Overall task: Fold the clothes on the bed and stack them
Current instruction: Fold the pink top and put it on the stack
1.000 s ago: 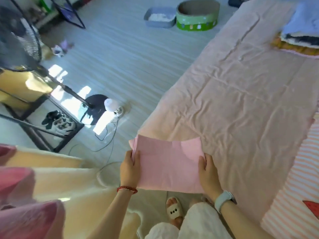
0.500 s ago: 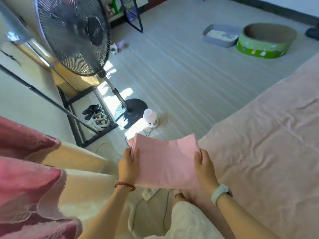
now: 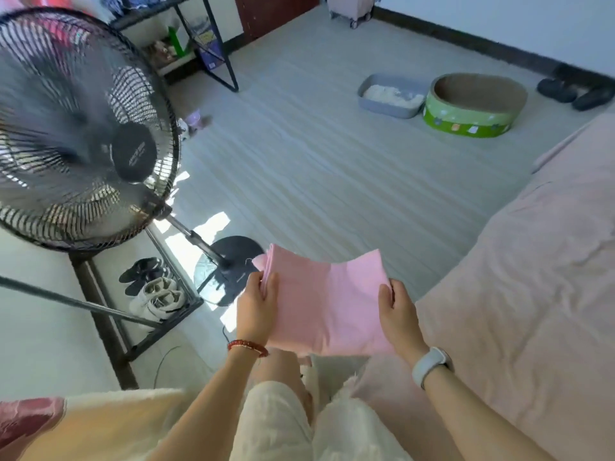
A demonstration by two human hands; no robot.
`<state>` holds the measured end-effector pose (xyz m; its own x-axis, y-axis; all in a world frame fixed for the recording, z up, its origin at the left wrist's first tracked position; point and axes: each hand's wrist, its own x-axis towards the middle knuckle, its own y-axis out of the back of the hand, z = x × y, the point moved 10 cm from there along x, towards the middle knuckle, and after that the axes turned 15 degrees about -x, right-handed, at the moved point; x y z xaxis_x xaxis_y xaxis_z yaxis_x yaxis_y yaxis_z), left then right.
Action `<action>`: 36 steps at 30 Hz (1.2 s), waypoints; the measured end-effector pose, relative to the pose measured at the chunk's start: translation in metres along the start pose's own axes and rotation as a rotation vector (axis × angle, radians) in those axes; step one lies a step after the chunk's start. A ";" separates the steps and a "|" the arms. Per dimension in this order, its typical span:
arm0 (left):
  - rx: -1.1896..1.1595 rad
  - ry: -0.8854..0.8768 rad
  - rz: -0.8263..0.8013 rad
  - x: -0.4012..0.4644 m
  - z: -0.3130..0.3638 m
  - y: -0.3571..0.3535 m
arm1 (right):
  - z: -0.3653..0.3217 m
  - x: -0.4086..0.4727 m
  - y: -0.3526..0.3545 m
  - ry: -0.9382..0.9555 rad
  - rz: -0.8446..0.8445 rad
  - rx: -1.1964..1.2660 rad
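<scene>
- Head view: a folded pink garment (image 3: 327, 307) hangs in the air between the two hands, in front of the person's knees and over the floor, just off the near edge of the bed (image 3: 519, 294), which lies to its right.
- The left hand (image 3: 256, 307) pinches the garment's left edge, where the layered fold shows, thumb on top and fingers underneath; the grip is closed on cloth.
- The right hand (image 3: 397, 311) holds the right edge the same way, thumb over the top face and fingers hidden below; its grip is also closed on the cloth.
- The garment's long axis runs left to right, from one hand to the other, and it sags slightly in the middle with its far corners lifted.
- The relation that counts: the bed is on the right-hand side of the garment, so the right hand is the nearer one to it. No stack of folded clothes shows in this view, so where the piece should land cannot be told.
- Both forearms reach forward from below, wrists roughly level; a red bead bracelet (image 3: 248, 347) sits on the left wrist and a pale watch (image 3: 429, 364) on the right.
- As a judgement, the fold looks finished and the placing on a pile is not yet done.
- A standing fan (image 3: 83, 141) is close on the left, near any leftward swing.
</scene>
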<state>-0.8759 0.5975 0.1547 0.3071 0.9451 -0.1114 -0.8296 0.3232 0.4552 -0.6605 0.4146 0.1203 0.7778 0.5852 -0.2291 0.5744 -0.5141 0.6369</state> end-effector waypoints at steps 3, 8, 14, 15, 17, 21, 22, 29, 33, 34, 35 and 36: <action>-0.028 -0.040 -0.061 0.051 0.015 -0.020 | -0.011 0.032 0.002 -0.036 0.062 0.011; -0.013 -0.086 -0.214 0.134 0.038 -0.058 | -0.021 0.085 0.004 -0.142 0.230 0.021; -0.003 -0.146 -0.337 0.240 0.074 -0.088 | -0.056 0.147 -0.004 -0.239 0.361 0.082; -0.011 -0.154 -0.356 0.251 0.078 -0.094 | -0.059 0.152 -0.001 -0.254 0.376 0.082; -0.027 -0.163 -0.421 0.267 0.089 -0.115 | -0.060 0.159 0.008 -0.287 0.409 0.081; -0.040 -0.198 -0.554 0.281 0.124 -0.181 | -0.044 0.175 0.044 -0.370 0.486 0.085; -0.048 -0.215 -0.587 0.282 0.136 -0.200 | -0.038 0.179 0.056 -0.388 0.519 0.083; -0.052 -0.298 -0.814 0.277 0.218 -0.367 | 0.042 0.225 0.152 -0.553 0.677 0.156; -0.033 -0.343 -0.904 0.261 0.266 -0.485 | 0.111 0.262 0.218 -0.656 0.751 0.218; -0.019 -0.348 -0.932 0.256 0.278 -0.516 | 0.128 0.272 0.236 -0.673 0.764 0.235; 0.004 -0.361 -0.962 0.248 0.292 -0.547 | 0.145 0.279 0.253 -0.693 0.785 0.251; 0.025 -0.374 -0.992 0.240 0.306 -0.576 | 0.159 0.283 0.271 -0.717 0.808 0.267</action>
<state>-0.1819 0.6235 0.1362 0.9689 0.1832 -0.1664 -0.1207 0.9368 0.3284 -0.2436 0.3411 0.1108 0.8655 -0.4366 -0.2456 -0.1984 -0.7490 0.6321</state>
